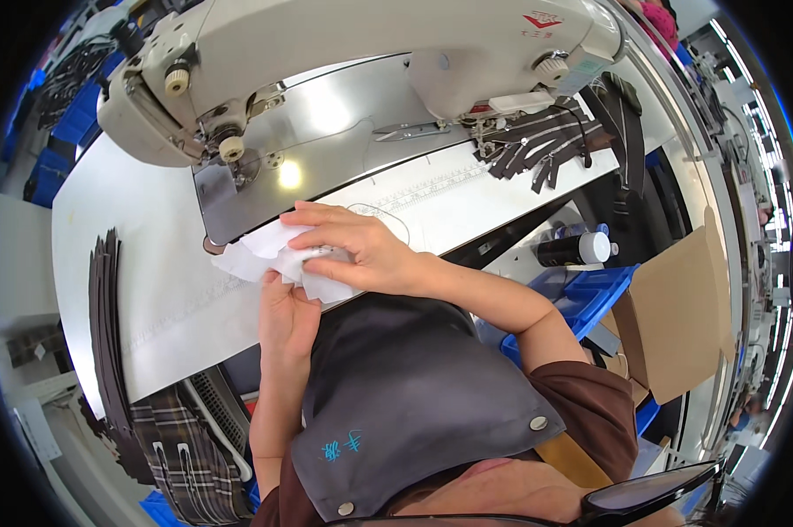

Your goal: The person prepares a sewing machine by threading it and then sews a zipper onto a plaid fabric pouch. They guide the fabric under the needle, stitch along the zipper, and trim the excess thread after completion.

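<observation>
Several white sheets (249,253), thin like paper or interfacing, are bunched at the front edge of the white sewing table (159,237), below the sewing machine's metal bed (322,105). My right hand (357,250) lies over them from the right, fingers bent and pressed onto the pile. From beneath, my left hand (287,312) pinches their lower edge, its fingertips partly hidden by the sheets. Left of the machine's needle area, its pale head (151,119) overhangs the bed.
Dark strips (107,316) lie at the left, striped zipper-like strips (537,140) at the right, near metal snips (410,130). Right of me are a bottle (572,249), a blue bin (568,299) and a cardboard box (669,316). Plaid fabric (186,457) hangs lower left.
</observation>
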A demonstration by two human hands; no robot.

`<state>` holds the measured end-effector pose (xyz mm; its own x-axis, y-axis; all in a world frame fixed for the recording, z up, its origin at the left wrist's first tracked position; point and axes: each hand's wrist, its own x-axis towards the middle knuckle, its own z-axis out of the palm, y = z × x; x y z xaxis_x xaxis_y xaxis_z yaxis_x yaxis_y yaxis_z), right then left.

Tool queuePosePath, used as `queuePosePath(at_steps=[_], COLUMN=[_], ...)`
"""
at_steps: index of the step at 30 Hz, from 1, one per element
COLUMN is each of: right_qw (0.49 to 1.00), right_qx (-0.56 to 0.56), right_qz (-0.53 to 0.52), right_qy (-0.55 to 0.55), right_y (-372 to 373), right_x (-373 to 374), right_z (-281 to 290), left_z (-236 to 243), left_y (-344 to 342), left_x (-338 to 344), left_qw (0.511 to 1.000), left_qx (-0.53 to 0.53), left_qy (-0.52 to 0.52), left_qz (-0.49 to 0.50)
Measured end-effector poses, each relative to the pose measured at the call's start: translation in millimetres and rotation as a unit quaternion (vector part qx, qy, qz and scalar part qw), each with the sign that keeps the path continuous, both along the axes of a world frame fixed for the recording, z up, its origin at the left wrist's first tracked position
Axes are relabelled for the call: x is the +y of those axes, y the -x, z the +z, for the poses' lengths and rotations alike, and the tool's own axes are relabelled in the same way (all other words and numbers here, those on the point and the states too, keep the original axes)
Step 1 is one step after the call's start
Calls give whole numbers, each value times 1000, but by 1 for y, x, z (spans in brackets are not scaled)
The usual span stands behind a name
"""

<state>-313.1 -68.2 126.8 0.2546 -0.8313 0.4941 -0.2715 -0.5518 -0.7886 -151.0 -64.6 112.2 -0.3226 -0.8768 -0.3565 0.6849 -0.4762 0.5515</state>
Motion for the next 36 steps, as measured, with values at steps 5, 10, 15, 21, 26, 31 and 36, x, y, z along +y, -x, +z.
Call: queuePosePath(at_steps=[5, 10, 15, 21, 26, 31, 36], right_qw=[995, 992, 988, 966, 953, 793, 885], right_qx=[13, -67, -97, -133, 134, 394, -66], right_qz=[-15, -20, -88, -123, -272, -344, 184], right_qy=[-98, -106, -80, -186, 3, 314, -423], right_y=[2, -2, -10, -2, 71, 84, 21], right_x=[5, 8, 6, -6, -70, -75, 7], right_z=[13, 13, -2, 10, 25, 37, 32], left_z=[9, 13, 22, 8, 27, 28, 21], left_y=[2, 5, 25, 8, -5, -21, -35], left_x=[-1, 1, 9, 8, 10, 13, 16], left_qw=[994, 981, 997, 990, 990, 982, 977], left_qx=[99, 154, 59, 104, 57, 53, 57], left_qy=[28, 91, 51, 49, 39, 70, 105], left_qz=[-37, -78, -5, -79, -122, -165, -177])
